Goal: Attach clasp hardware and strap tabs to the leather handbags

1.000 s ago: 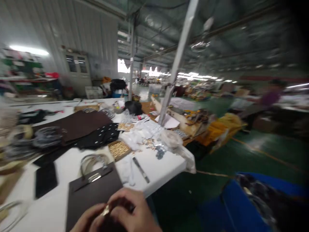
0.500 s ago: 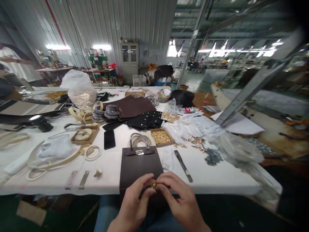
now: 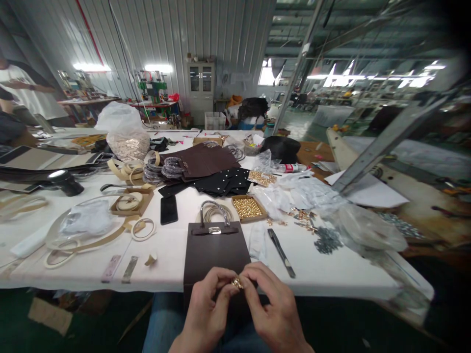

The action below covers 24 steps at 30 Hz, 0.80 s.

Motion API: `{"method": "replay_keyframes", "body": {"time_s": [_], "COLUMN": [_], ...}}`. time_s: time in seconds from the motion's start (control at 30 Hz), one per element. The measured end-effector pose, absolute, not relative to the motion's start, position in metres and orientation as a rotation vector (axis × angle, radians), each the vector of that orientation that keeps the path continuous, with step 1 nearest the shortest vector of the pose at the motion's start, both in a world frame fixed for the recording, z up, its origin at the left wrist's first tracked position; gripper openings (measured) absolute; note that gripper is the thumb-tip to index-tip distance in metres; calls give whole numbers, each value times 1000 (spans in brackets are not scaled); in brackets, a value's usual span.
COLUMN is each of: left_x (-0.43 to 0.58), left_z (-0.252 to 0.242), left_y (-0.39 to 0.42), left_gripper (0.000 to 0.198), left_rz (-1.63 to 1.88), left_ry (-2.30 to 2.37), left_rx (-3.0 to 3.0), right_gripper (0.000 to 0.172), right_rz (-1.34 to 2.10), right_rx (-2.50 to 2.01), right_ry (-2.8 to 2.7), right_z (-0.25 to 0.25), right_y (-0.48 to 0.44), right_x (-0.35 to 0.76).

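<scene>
Gold piece (image 3: 236, 282): small and shiny, pinched between the fingertips of both hands, over the lower part of the bag; whether it touches the bag cannot be told.
Left hand (image 3: 206, 301): at 9 o'clock of the gold piece, thumb and forefinger clamped on it.
Right hand (image 3: 274, 301): at 3 o'clock of it, fingers bent, thumb and forefinger tips together on its near side.
Brown bag (image 3: 217, 250): from the hands, just beyond at 11 o'clock, its arched handle (image 3: 215, 208) up at the far end and a metal clasp (image 3: 214, 230) below that; the hands hide its lower part.
Cutter (image 3: 281, 252): at 2 o'clock on the white bench (image 3: 342, 274), near the right hand.
Stud box (image 3: 249, 208): at 12 o'clock, past the cutter, filled with gold studs.
Grey heap (image 3: 327, 240): at 2 o'clock, well past the cutter.
Phone (image 3: 169, 211): between 10 and 11 o'clock, lying flat, dark.
Cream ring (image 3: 134, 234): at 10 o'clock, nearer than the phone.
Co-worker (image 3: 31, 93): far off between 10 and 11 o'clock, in a white top with dark sleeves.
</scene>
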<state>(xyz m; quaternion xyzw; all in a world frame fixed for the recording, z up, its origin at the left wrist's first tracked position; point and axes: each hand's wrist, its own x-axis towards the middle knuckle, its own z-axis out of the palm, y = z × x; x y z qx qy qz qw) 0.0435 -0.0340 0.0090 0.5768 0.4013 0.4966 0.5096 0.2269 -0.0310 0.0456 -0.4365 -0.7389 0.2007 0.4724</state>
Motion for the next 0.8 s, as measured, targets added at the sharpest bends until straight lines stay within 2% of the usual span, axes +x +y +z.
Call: {"method": "replay_keyframes", "body": {"time_s": [0.33,0.8], "left_x": [43,42], "left_z": [10,20], "left_y": [-33,-33], "left_gripper": [23,18], "left_rz": [1249,1352], "left_ry": [949,900], "left_rx": [1215,1340], "right_gripper": [21,20], "right_rz": [666,511], "right_rx": [-1061,-1069], "right_ry": [-1791,-1785], "right_z": [48,51], "right_y": [-31,-40], "right_x": [236,229]}}
